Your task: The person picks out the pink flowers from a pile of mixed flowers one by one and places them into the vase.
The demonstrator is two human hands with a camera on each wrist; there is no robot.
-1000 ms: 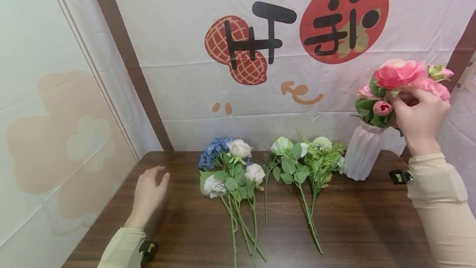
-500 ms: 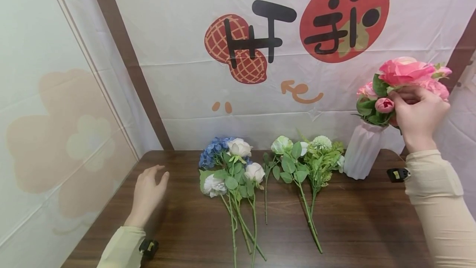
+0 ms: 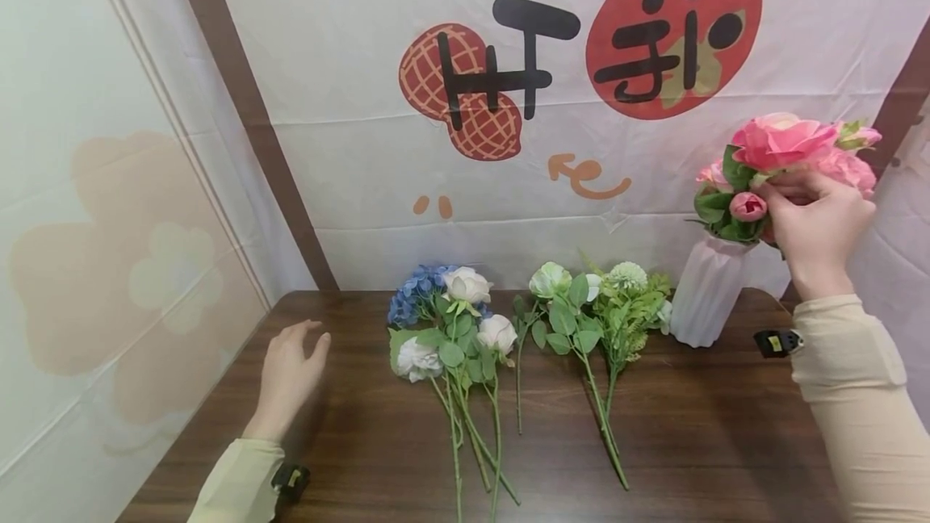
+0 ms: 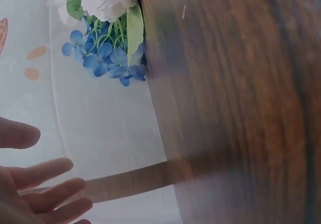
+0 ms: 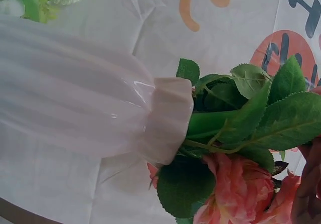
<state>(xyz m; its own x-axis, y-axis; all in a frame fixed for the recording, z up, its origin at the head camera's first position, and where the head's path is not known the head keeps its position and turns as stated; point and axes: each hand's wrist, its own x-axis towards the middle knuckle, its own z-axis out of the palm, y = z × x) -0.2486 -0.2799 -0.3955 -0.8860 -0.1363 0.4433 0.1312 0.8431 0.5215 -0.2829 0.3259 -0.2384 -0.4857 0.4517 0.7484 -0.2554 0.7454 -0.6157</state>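
Note:
In the head view my right hand (image 3: 821, 224) pinches a pink flower (image 3: 785, 142) just under its bloom, thumb against fingers. That flower is among other pink blooms and a pink bud (image 3: 747, 207) in a ribbed white vase (image 3: 706, 293) at the table's right rear. Green leaves crowd the ruffled vase mouth (image 5: 173, 118) in the right wrist view, where part of the stems is hidden. Over on the left, my left hand (image 3: 292, 370) holds nothing, its fingers loosely extended. The left wrist view has its fingers (image 4: 55, 191) apart, with a blue hydrangea (image 4: 108, 63) beyond them.
White roses (image 3: 467, 286) and a blue hydrangea lie with crossed stems mid-table. Greenery (image 3: 628, 325) and pale green flowers (image 3: 550, 281) lie right of them, close to the vase. A printed cloth (image 3: 363, 168) hangs behind the brown wooden table (image 3: 690, 442).
The pink flower in my right hand shifts slightly right, then back left, still over the vase. My left hand stays in place.

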